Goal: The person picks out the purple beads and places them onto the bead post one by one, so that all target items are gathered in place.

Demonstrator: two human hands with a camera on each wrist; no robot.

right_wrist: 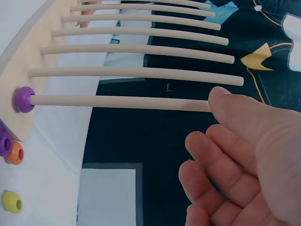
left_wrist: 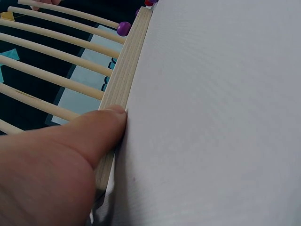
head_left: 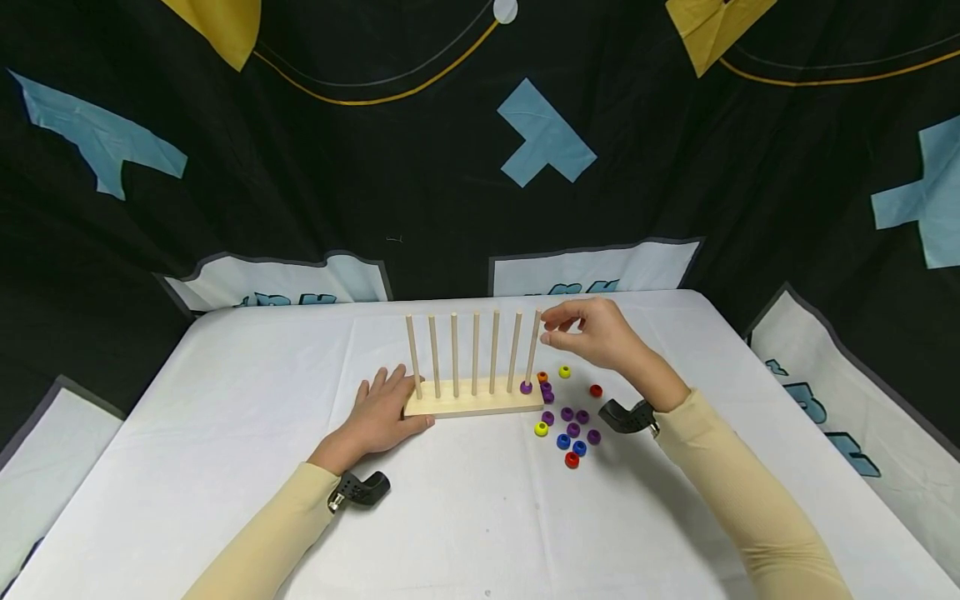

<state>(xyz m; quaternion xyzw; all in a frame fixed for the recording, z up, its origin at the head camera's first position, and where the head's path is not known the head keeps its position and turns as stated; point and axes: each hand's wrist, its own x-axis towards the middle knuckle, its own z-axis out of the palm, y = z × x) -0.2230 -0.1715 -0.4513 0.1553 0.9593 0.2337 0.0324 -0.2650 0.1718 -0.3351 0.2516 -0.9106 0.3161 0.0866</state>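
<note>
Pale wood base (head_left: 474, 403) sits approx. mid-table on white cloth (head_left: 450, 517), w/ seven upright pegs (head_left: 476, 354) in one row. Single purple bead (head_left: 527, 387) is threaded on the far-R peg (head_left: 533, 347), down at its foot against the base.

L hand (head_left: 381, 410) at L end of base: fingers straight and spread wide, thumb resting along front edge of the wood, per L wrist view.

R hand (head_left: 596, 333) raised nr top of far-R peg: fingers loosely curved, moderate gap btwn thumb and fingertips. R wrist view puts thumb tip over the peg's upper end; contact cannot be confirmed.

Loose beads lie on cloth, R of base and front-R: several purple beads (head_left: 573, 430), two blue beads (head_left: 563, 442), two red beads (head_left: 572, 460), two yellow beads (head_left: 541, 428), one orange bead (head_left: 542, 377). Orange lies just beside base's R end, nr some of the purple.

Both wrists carry black devices (head_left: 363, 490); sleeves (head_left: 750, 492) beige. Bkgd: black curtain (head_left: 420, 200) w/ light-blue patches (head_left: 540, 129).
</note>
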